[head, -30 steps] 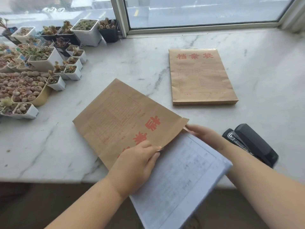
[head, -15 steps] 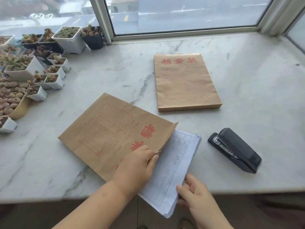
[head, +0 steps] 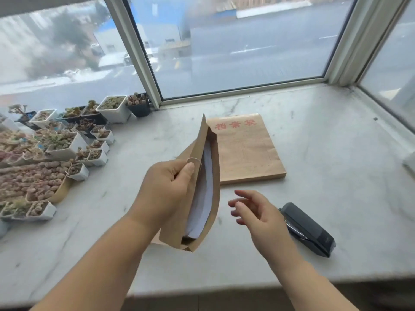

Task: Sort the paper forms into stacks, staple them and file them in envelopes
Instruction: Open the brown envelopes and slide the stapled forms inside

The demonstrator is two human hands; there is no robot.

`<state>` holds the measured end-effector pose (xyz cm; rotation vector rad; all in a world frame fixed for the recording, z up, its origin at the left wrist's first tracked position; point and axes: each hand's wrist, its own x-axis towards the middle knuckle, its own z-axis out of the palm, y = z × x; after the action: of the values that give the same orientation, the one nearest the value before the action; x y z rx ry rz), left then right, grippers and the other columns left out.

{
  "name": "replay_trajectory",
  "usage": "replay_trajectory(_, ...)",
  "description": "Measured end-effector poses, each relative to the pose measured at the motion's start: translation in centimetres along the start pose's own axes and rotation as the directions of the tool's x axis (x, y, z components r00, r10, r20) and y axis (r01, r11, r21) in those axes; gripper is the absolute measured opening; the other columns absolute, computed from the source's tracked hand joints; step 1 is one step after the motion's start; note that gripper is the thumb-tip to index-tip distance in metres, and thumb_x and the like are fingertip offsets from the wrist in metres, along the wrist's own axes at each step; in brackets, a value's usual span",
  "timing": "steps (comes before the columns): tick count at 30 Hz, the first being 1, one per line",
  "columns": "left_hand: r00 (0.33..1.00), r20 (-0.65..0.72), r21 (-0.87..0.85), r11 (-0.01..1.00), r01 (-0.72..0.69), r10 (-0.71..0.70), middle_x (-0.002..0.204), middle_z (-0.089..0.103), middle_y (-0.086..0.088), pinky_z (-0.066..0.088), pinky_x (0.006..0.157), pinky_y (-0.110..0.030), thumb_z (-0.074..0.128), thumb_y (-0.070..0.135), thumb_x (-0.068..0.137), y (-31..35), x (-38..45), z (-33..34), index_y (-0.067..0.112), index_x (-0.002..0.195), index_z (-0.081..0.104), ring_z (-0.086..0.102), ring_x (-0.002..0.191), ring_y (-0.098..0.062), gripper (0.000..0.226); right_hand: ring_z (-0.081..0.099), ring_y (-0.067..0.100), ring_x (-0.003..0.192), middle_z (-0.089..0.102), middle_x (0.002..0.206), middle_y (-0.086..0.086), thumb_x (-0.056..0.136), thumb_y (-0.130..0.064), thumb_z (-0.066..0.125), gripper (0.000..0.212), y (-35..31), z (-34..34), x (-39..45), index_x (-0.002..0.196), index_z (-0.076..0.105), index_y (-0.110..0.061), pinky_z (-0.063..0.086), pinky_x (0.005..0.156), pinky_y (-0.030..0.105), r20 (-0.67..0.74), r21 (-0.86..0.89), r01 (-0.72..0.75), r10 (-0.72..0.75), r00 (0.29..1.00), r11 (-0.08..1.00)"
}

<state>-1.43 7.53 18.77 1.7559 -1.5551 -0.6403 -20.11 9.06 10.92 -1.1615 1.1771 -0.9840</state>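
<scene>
Above the marble bench (head: 314, 153), the left hand (head: 166, 187) grips a brown envelope (head: 210, 198) by one wall of its mouth, holding it on edge with the opening turned toward the camera. Inside, a stack of white paper forms (head: 202, 194) shows between the two brown walls, seated well down into the envelope. Just to its right, the right hand (head: 253, 212) hovers with fingers spread and relaxed, holding nothing and apart from the envelope. Flat on the bench beyond lies a second envelope (head: 247, 151) with red print, looking thick enough to be filled, though its contents cannot be seen. A black stapler (head: 310, 230) rests on the bench near the right wrist, and pots of succulents (head: 56, 153) crowd the left side below the window. The step in hand appears to be filing, with this bundle all but stowed. The next move likely calls for the free hand to settle the sheets fully, fold the flap shut, and lay the envelope down beside or atop the other.
</scene>
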Motion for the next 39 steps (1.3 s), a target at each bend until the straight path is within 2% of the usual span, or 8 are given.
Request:
replay_trajectory(3,0.992,-0.084,-0.264,0.962,0.074,-0.099,0.057,0.065,0.009,0.046,0.049,-0.017,0.055,0.02,0.096,4.6,1.8,-3.6,0.015,0.074,0.071,0.057,0.051,-0.005,0.028,0.045,-0.009,0.127,0.052,0.135,-0.03,0.063,-0.075,0.067,0.08,-3.4,-0.7,-1.8,0.134,0.04,-0.049,0.037,0.105,0.015,0.223,-0.125,0.164,-0.134,0.966,0.979)
replay_trajectory(6,0.965,-0.127,-0.519,0.845,0.131,-0.228,0.056,0.067,0.005,0.049,0.044,-0.017,0.055,0.021,0.096,6.3,2.8,-6.9,0.016,0.078,0.069,0.06,0.046,-0.007,0.024,0.016,-0.007,0.144,0.02,0.157,-0.027,0.056,-0.074,0.071,0.111,-5.4,1.1,-2.0,0.149,0.016,-0.047,0.02,0.116,0.023,0.324,-0.426,0.497,-0.386,0.864,0.756)
replay_trajectory(12,0.904,-0.064,-0.664,0.694,0.279,-0.424,0.07,0.07,-0.016,0.054,0.061,-0.029,0.052,0.016,0.097,-1.3,-0.1,-7.2,-0.002,0.08,0.066,0.064,0.061,-0.021,0.028,0.044,0.024,0.133,0.048,0.145,0.012,0.071,-0.017,0.046,0.071,-2.1,5.2,1.4,0.142,0.042,-0.021,0.034,0.104,0.045,0.342,-0.665,0.709,-0.748,0.569,0.235)
replay_trajectory(18,0.723,0.026,-0.492,0.621,0.61,-0.69,0.069,0.052,-0.008,0.032,0.067,-0.033,0.063,0.045,0.07,-20.2,-3.9,-2.6,0.012,0.07,0.058,0.045,0.069,-0.019,0.033,0.046,0.02,0.122,0.01,0.163,0.004,0.073,-0.017,0.041,0.058,10.6,10.0,2.5,0.13,0.048,-0.02,0.017,0.11,0.037,0.584,-0.697,0.711,-0.5,0.639,0.094)
replay_trajectory(21,0.643,0.021,-0.326,0.602,0.729,-0.766,0.056,0.044,-0.001,0.031,0.059,-0.029,0.064,0.021,0.086,-25.2,-6.7,-1.2,0.018,0.057,0.047,0.04,0.057,-0.018,0.034,0.044,0.019,0.126,0.001,0.164,0.006,0.076,-0.036,0.042,0.056,16.7,11.7,0.7,0.13,0.049,-0.024,0.014,0.112,0.04,0.648,-0.706,0.705,-0.338,0.682,0.07)
replay_trajectory(27,0.748,-0.111,-0.083,0.756,0.649,-0.654,0.079,0.059,0.006,0.038,0.059,-0.019,0.068,0.016,0.084,-28.5,-7.6,-1.5,0.029,0.098,0.046,0.058,0.073,-0.007,0.029,0.015,0.013,0.149,0.025,0.156,0.004,0.09,-0.071,0.029,0.069,19.8,12.8,-0.7,0.144,0.035,-0.028,0.018,0.112,0.041,0.633,-0.745,0.66,-0.206,0.746,0.1)
replay_trajectory(34,0.806,-0.137,0.035,0.81,0.585,-0.576,0.074,0.059,0.005,0.046,0.064,-0.035,0.052,0.019,0.093,-30.8,-6.2,-2.4,0.017,0.079,0.053,0.056,0.071,-0.016,0.015,0.015,0.011,0.149,0.036,0.152,0.001,0.096,-0.056,0.034,0.05,19.3,15.4,-0.3,0.137,0.046,-0.031,0.016,0.114,0.036,0.519,-0.808,0.55,-0.186,0.834,0.213)
replay_trajectory(39,0.8,-0.109,-0.394,0.764,0.511,-0.591,0.072,0.058,0.007,0.041,0.062,-0.027,0.045,0.01,0.099,-29.9,-7.3,-2.7,0.011,0.085,0.054,0.049,0.062,-0.008,0.017,0.039,0.019,0.135,0.045,0.148,0.004,0.099,-0.054,0.029,0.045,18.7,17.4,-0.3,0.128,0.052,-0.029,0.017,0.115,0.033,0.412,-0.817,0.458,-0.201,0.889,0.349)
